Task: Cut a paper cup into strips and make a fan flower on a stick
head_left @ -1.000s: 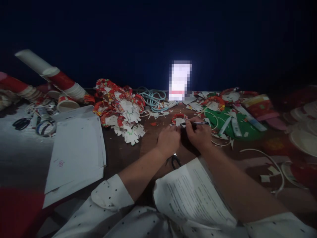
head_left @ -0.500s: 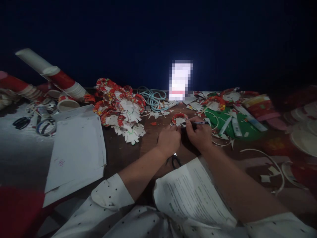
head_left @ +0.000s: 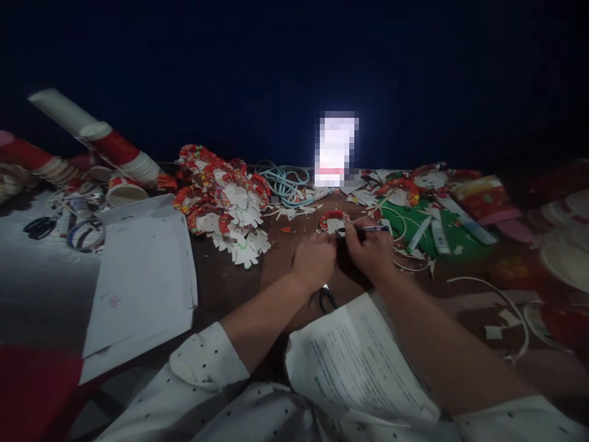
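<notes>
Blue cable (head_left: 288, 197) beside bright screen (head_left: 335, 147)

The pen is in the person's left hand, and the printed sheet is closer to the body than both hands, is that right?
Not quite: the head view shows the pen in the right hand, not the left hand. The printed sheet is indeed closer to the body than both hands.
</notes>
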{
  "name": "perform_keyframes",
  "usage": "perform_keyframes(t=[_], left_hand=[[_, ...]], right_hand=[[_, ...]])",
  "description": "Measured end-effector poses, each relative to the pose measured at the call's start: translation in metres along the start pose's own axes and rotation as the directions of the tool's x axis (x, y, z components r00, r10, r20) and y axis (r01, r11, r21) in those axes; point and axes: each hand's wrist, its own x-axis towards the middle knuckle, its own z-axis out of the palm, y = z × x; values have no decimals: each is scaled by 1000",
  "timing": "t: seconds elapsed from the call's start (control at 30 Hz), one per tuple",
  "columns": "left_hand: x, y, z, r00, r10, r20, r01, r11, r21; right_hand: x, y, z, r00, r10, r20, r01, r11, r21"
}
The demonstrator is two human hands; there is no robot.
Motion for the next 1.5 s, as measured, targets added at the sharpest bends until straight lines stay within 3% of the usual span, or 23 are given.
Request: perform_keyframes(t=[0.4,1.13,1.5], left_hand=[[0,0,1,1000,-1,-11,1,1000,-6],[0,0,0,1000,-7,-10,7,1000,-16],[0,0,0,1000,-7,-2,7,1000,-16]], right_hand=[[1,3,0,994,6,-113,-11,999,-41],[1,3,3,999,34,-31,-35,999,-40],[2,2,2,999,21,-49,-23,999,-36]])
